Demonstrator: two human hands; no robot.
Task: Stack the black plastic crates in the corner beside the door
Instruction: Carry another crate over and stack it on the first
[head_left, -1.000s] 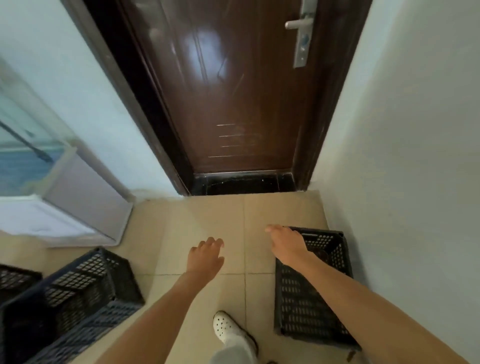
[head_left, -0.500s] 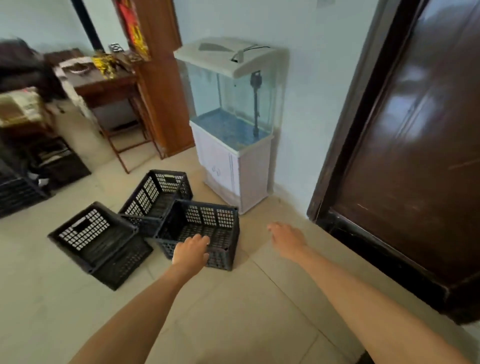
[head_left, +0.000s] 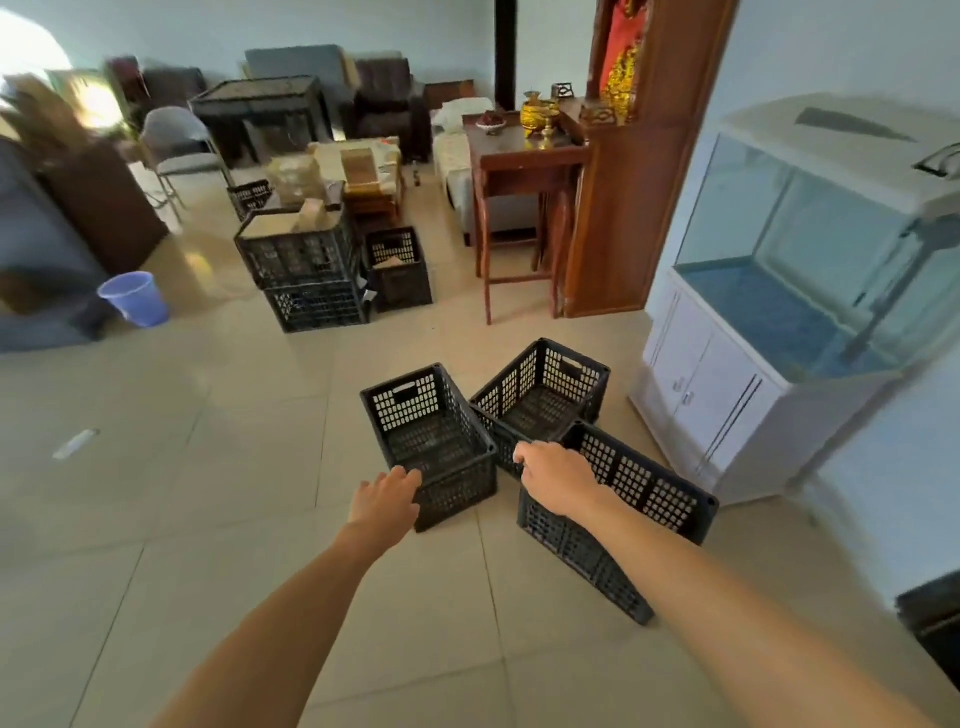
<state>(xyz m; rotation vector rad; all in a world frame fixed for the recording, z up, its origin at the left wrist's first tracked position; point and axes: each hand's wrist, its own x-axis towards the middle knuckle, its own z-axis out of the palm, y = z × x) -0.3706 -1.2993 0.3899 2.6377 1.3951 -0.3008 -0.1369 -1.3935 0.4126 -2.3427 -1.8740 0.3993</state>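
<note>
Three empty black plastic crates stand close together on the tiled floor. The left crate (head_left: 428, 441) is nearest my left hand (head_left: 384, 499), whose fingers are straight and reach to its near corner. The back crate (head_left: 540, 400) lies behind the other two. My right hand (head_left: 558, 478) hovers over the left end of the right crate (head_left: 639, 493), which sits tilted; its fingers hang loosely bent and I cannot tell if they touch the rim. The door and its corner are out of view.
A white fish-tank cabinet (head_left: 727, 405) stands right of the crates. Behind it are a wooden table (head_left: 519, 171) and a tall wooden cabinet (head_left: 623, 208). More stacked black crates (head_left: 306, 275) and a blue bucket (head_left: 135, 299) are farther back on the left.
My view has swung left from the door to the room. The three loose crates are now in front of me and both hands have reached forward to them.
</note>
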